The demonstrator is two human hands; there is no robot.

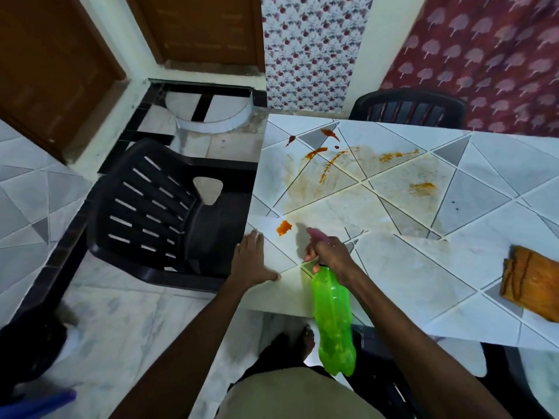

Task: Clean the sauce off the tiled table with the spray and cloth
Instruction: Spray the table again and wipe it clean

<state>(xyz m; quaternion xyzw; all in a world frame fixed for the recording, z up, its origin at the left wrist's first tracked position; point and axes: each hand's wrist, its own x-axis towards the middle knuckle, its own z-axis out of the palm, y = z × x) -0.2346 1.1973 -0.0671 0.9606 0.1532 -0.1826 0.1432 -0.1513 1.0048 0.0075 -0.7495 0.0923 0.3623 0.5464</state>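
The left hand (pixel 252 261) lies flat, fingers spread, on the left edge of the tiled table (pixel 408 267), lower centre, beside a black chair (pixel 169 213). The right hand (pixel 328 252) grips the spray bottle (pixel 332 316) near a sauce blob (pixel 284 227); open tiles reach the cloth (pixel 532 282) at far right.

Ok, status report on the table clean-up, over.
Left hand flat on table. Right hand grips spray bottle, nozzle toward sauce. Cloth lies aside, nothing blocking.
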